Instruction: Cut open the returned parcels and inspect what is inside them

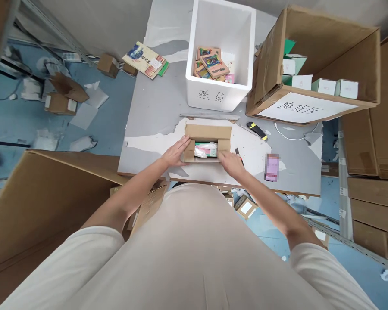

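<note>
A small cardboard box (pixel 208 131) stands on the table in front of me with its top flaps open. Inside it lies a pink and green packet (pixel 210 153), partly covered by white plastic wrap (pixel 203 150). My left hand (pixel 176 152) holds the left side of the box, thumb low and fingers along the flap. At the right front corner, my right hand (pixel 231 164) is closed on the box's edge; its fingertips are partly hidden. A thin black and red tool (pixel 239 156) lies just beyond my right hand.
A white foam box (pixel 194 92) holding several small packs stands behind, beside a large carton (pixel 265 64) of white and green boxes. A yellow-black utility knife (pixel 257 130), a phone (pixel 272 167) and booklets (pixel 145 59) lie on the table (pixel 142 125). A big open carton (pixel 51 193) is at left.
</note>
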`<state>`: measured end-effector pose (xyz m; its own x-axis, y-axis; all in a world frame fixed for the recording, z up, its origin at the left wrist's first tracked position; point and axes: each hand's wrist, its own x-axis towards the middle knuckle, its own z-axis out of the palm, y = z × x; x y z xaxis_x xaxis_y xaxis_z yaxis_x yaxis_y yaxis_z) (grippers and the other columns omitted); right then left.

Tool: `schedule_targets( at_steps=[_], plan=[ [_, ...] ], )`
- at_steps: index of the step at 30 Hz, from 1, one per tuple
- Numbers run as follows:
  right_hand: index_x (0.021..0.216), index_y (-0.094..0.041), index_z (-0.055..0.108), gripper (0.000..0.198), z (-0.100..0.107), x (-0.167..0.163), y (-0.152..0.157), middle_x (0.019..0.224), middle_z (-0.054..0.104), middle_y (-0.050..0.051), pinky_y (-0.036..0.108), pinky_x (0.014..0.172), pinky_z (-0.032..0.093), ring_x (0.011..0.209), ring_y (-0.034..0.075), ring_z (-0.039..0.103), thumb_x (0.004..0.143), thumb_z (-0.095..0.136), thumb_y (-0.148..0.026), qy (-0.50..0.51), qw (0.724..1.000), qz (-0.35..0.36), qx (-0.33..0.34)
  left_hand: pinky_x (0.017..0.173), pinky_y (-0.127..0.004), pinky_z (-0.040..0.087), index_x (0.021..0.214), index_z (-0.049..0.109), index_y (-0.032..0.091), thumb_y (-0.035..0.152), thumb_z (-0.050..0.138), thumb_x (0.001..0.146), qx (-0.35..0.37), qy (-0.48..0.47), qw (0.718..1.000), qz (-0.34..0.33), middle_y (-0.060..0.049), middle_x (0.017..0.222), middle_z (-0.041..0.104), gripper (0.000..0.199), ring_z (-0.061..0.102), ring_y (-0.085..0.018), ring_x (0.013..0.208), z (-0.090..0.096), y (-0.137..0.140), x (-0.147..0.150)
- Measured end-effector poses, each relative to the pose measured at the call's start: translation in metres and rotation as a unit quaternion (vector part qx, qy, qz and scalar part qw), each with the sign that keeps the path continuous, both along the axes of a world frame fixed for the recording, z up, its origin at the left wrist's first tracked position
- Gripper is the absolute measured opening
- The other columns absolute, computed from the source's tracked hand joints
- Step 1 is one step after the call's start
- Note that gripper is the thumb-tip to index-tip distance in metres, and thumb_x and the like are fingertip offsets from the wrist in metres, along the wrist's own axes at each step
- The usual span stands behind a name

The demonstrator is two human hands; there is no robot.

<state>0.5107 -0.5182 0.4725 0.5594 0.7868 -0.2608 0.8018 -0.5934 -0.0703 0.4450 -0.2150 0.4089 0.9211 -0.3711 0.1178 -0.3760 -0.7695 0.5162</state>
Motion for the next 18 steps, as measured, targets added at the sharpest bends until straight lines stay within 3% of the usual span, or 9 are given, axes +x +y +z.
schedule_targets(
  at_steps=[4,8,11,14,16,18],
  plan=[
    [0.097,-0.017,0.063,0.03,-0.025,-0.041,-0.014,0.092,0.063,0.012,0.035,0.079,0.035,0.084,0.022,0.053,0.092,0.035,-0.006,-0.024,1.0,0.0,0.016,0.115,-0.053,0.029,0.151,0.012,0.009,0.045,0.068,0.072,0.004,-0.001,1.0,0.014,-0.026,0.155,0.022,0.104,0.017,-0.036,0.146,-0.002,-0.009,-0.004],
    [0.117,-0.015,0.06,0.03,-0.031,-0.06,-0.032,0.116,0.059,0.016,0.037,0.084,0.038,0.098,0.025,0.053,0.09,0.048,-0.014,0.023,0.999,0.008,0.044,0.115,-0.053,0.024,0.151,0.011,0.006,0.042,0.069,0.067,0.079,0.068,0.994,-0.015,-0.025,0.157,0.017,0.108,0.014,-0.037,0.147,0.026,-0.003,-0.004],
    [0.125,-0.018,0.059,0.041,-0.012,-0.04,-0.04,0.112,0.062,0.012,0.032,0.08,0.041,0.098,0.022,0.056,0.088,0.042,-0.009,0.069,0.995,-0.014,0.068,0.115,-0.054,0.021,0.148,0.028,0.011,0.032,0.062,0.069,0.161,0.105,0.981,-0.012,-0.019,0.154,0.03,0.089,0.024,-0.035,0.144,0.06,-0.002,-0.001],
    [0.124,-0.024,0.061,0.047,0.011,-0.002,-0.024,0.114,0.065,0.008,0.032,0.08,0.039,0.102,0.022,0.057,0.086,0.04,-0.005,0.057,0.996,-0.011,0.074,0.106,-0.045,0.035,0.122,0.062,0.017,0.021,0.046,0.08,0.179,0.08,0.98,0.017,-0.013,0.127,0.062,0.045,0.054,-0.028,0.123,0.082,-0.024,0.012],
    [0.116,-0.024,0.066,0.038,0.018,0.019,0.001,0.113,0.067,0.008,0.035,0.085,0.037,0.104,0.022,0.058,0.09,0.041,-0.011,0.063,0.995,0.063,0.038,0.092,-0.039,0.042,0.101,0.071,0.019,0.022,0.042,0.084,0.185,0.085,0.978,-0.046,-0.012,0.105,0.072,0.033,0.064,-0.024,0.103,0.085,-0.049,0.027],
    [0.103,-0.02,0.071,0.029,0.02,0.03,0.027,0.105,0.071,0.01,0.038,0.091,0.034,0.101,0.024,0.059,0.09,0.046,-0.018,0.054,0.991,0.115,-0.039,0.09,-0.04,0.04,0.084,0.073,0.019,0.03,0.046,0.085,0.226,0.105,0.962,-0.107,-0.011,0.09,0.074,0.028,0.067,-0.024,0.091,0.081,-0.073,0.041]
  ],
)
